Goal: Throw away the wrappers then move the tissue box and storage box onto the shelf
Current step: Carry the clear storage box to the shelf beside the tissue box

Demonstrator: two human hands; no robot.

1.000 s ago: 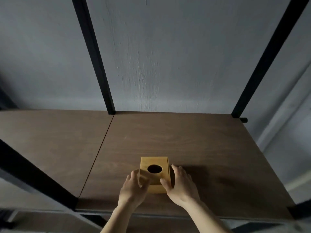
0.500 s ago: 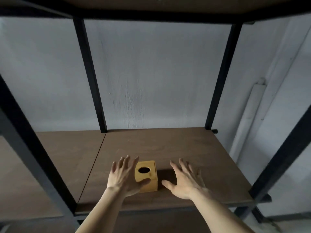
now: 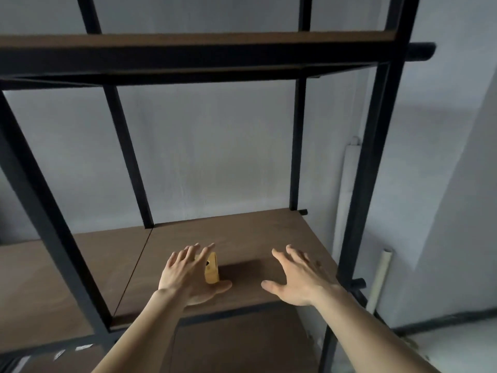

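Note:
A small yellow wooden tissue box (image 3: 211, 271) with a round hole on top stands on the brown shelf board (image 3: 255, 238). My left hand (image 3: 188, 275) hovers in front of it with fingers spread, hiding most of the box. My right hand (image 3: 298, 278) is open too, off to the right of the box and apart from it. Neither hand holds anything. No wrappers or storage box are in view.
The shelf unit has black metal posts (image 3: 368, 184) and an upper board (image 3: 188, 41) overhead. A second brown board (image 3: 67, 267) continues to the left, and a lower board (image 3: 236, 343) shows beneath. White pipes (image 3: 347, 200) run down the grey wall at right.
Both hands let go of the tissue box and drew back with fingers spread. The view pulled away from the shelf, so the upper board came into sight.

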